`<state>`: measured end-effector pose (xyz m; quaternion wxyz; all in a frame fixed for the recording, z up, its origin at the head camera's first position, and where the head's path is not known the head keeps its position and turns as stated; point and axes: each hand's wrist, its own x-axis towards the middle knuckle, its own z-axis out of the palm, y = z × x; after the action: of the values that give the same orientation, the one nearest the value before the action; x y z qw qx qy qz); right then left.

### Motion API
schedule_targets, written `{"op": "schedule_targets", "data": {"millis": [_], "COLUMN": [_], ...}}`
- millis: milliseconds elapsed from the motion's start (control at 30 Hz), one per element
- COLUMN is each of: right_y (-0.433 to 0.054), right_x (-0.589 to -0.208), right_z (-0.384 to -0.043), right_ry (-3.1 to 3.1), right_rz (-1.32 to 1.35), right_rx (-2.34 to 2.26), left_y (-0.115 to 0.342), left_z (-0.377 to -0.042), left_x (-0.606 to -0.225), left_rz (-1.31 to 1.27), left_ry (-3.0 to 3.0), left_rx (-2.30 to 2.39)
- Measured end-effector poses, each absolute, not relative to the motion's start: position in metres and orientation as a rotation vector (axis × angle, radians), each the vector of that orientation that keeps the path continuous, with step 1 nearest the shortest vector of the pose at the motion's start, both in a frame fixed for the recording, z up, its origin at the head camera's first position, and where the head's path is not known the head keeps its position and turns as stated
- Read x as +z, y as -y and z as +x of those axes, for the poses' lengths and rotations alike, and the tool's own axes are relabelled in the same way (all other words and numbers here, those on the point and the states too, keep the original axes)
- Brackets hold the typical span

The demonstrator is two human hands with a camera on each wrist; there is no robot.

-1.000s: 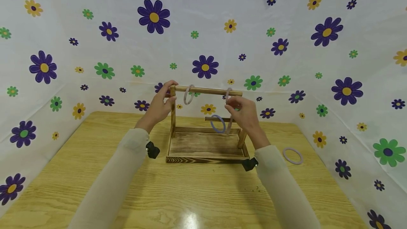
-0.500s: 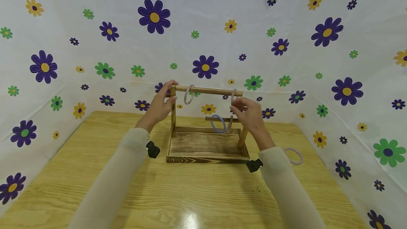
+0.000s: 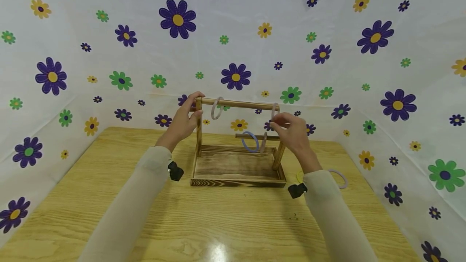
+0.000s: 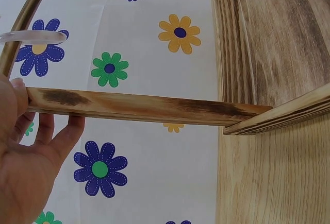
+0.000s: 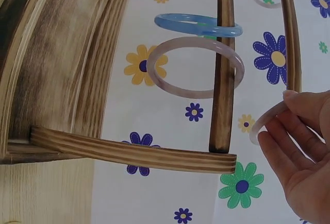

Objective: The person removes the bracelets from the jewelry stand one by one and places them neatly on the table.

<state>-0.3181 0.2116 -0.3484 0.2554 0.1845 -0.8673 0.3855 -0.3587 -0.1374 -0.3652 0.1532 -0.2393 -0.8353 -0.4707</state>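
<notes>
A wooden bangle stand [image 3: 238, 183] has a tray base and two bars at different heights. My left hand [image 3: 183, 118] grips the top of its left post [image 4: 129, 105], thumb on one side and fingers on the other. At the free right end of the upper bar [image 3: 240, 103], my right hand [image 3: 293, 130] pinches a pale pinkish bangle [image 5: 263, 123] between thumb and fingers. Another pale bangle [image 3: 217, 108] hangs near the left of that bar. From the lower bar [image 5: 223, 116] hang a blue bangle [image 5: 191, 24] and a greyish-mauve bangle [image 5: 196, 42].
On the wooden table [image 3: 218, 221], right of the stand, a lilac bangle [image 3: 345, 180] lies partly behind the right sleeve [image 3: 327, 205]. A yellow ring [image 3: 299, 176] peeks out beside the cuff. White flowered cloth [image 3: 142, 51] encloses the table's back and sides.
My right hand has slid rightward along the upper bar with the pinkish bangle, up to the bar's end. The yellow ring has come into sight. My left hand stays on the post.
</notes>
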Motion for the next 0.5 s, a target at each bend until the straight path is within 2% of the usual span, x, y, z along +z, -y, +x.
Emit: {"op": "schedule_targets", "data": {"millis": [500], "right_y": [-0.235], "right_x": [-0.35], "right_z": [-0.311], "right_ry": [2.342], "right_rz": [0.431], "right_rx": [1.004], "left_y": [0.137], "left_z": [-0.358], "left_x": [-0.365], "left_rz": [-0.69], "left_ry": [2.394], "left_rx": [-1.359]}}
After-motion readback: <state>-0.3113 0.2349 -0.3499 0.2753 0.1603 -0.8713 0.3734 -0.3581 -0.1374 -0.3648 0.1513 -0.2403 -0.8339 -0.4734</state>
